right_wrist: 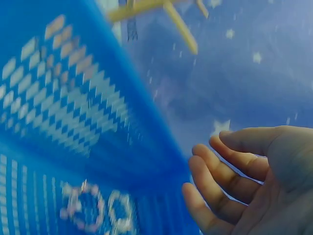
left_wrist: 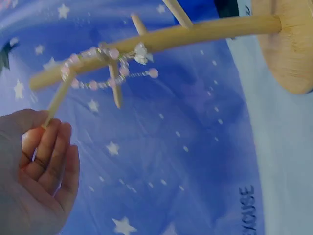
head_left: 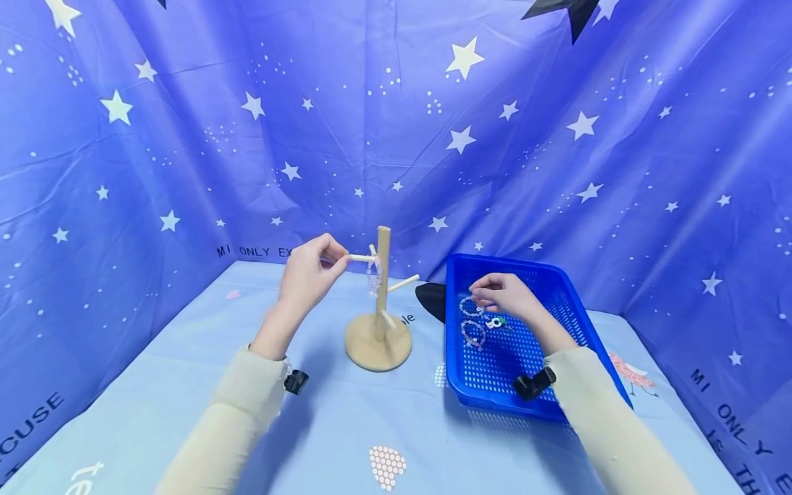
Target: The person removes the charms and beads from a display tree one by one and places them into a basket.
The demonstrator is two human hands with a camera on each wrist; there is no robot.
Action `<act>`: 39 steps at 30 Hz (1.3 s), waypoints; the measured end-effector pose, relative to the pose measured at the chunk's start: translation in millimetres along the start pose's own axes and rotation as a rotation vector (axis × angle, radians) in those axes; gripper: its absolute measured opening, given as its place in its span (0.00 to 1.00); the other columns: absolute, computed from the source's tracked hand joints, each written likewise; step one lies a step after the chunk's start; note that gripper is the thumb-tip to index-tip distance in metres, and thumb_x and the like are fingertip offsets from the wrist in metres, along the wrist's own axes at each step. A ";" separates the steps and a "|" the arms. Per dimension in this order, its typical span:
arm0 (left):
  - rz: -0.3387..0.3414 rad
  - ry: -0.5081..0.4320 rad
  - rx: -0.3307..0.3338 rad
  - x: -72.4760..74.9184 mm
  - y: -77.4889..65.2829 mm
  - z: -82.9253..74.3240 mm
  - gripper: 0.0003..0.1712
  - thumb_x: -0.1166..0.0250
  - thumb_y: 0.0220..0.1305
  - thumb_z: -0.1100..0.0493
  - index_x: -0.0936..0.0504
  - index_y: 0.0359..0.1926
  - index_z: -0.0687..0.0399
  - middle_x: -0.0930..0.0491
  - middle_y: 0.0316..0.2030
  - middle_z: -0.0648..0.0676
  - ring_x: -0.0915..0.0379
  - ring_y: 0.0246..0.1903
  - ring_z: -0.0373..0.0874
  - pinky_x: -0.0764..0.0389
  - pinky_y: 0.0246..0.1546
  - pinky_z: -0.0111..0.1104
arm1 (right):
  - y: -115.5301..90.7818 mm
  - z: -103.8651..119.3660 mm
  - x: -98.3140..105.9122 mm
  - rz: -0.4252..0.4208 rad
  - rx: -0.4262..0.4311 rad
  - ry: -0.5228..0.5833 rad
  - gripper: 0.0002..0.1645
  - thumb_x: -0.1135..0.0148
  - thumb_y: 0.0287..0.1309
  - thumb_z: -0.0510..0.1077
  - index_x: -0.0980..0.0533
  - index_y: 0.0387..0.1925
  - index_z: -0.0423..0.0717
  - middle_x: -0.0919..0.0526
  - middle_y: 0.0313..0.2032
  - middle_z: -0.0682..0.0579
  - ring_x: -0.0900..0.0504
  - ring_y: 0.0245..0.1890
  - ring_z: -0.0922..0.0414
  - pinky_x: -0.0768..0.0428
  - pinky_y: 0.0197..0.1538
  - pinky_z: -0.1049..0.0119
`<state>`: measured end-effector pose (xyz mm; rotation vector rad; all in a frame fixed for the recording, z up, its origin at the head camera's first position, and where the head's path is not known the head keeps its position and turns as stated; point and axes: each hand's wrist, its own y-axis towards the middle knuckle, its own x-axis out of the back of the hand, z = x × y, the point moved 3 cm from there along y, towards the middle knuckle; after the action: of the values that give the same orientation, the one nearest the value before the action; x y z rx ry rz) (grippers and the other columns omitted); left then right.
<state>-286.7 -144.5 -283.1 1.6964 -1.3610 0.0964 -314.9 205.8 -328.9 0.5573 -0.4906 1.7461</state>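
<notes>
In the head view my left hand [head_left: 312,268] pinches the end of an upper peg [head_left: 362,258] on a wooden stand [head_left: 383,295] with a round base. A bracelet of pink and clear beads [left_wrist: 93,84] hangs on that peg, close to the post; a pale charm and a short beaded tail dangle from it. My right hand [head_left: 504,295] is over the blue basket [head_left: 454,371], its fingers loosely bent and holding nothing in the right wrist view. Beneath it in the basket lie a pink beaded bracelet [head_left: 473,335], a clear beaded bracelet [head_left: 470,307] and a small white-and-green piece [head_left: 495,322].
Other pegs stick out from the post, among them a right-hand peg [head_left: 405,282] and a low front peg [head_left: 388,319]. The basket stands to the right of the stand on a light blue cloth [head_left: 346,426]. A blue star-print curtain [head_left: 371,137] encloses the back and sides.
</notes>
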 end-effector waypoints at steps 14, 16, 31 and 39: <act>-0.123 0.241 -0.144 -24.6 -14.6 -51.0 0.05 0.33 0.57 0.59 0.22 0.30 0.51 0.16 0.28 0.49 0.21 0.25 0.42 0.24 0.20 0.35 | 5.2 70.5 -49.3 -0.081 0.202 0.097 0.15 0.39 0.68 0.44 0.20 0.49 0.36 0.15 0.47 0.39 0.15 0.44 0.51 0.14 0.49 0.58; -0.113 0.223 -0.130 -24.3 -14.7 -50.1 0.05 0.33 0.56 0.59 0.23 0.30 0.51 0.16 0.27 0.49 0.21 0.25 0.42 0.24 0.21 0.35 | 6.1 77.2 -54.5 -0.090 0.208 0.109 0.15 0.38 0.68 0.44 0.20 0.49 0.38 0.15 0.48 0.40 0.15 0.45 0.50 0.14 0.49 0.58; 0.068 -0.354 0.019 -20.0 -1.2 -10.2 0.14 0.43 0.73 0.55 0.18 0.34 0.58 0.15 0.31 0.59 0.19 0.32 0.47 0.15 0.37 0.34 | 5.3 90.5 -70.3 -0.093 0.209 0.169 0.15 0.37 0.67 0.44 0.20 0.50 0.38 0.15 0.49 0.42 0.15 0.43 0.54 0.14 0.49 0.58; 0.193 -0.262 0.106 -49.8 12.7 20.4 0.17 0.39 0.71 0.58 0.20 0.58 0.57 0.17 0.56 0.60 0.21 0.57 0.56 0.22 0.60 0.49 | 4.8 92.6 -78.5 -0.089 0.237 0.194 0.13 0.36 0.66 0.44 0.19 0.47 0.41 0.15 0.49 0.42 0.14 0.43 0.53 0.13 0.46 0.60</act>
<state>-325.3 -121.7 -315.3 1.7049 -1.7416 0.0580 -292.9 89.2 -302.5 0.5601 -0.1212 1.7622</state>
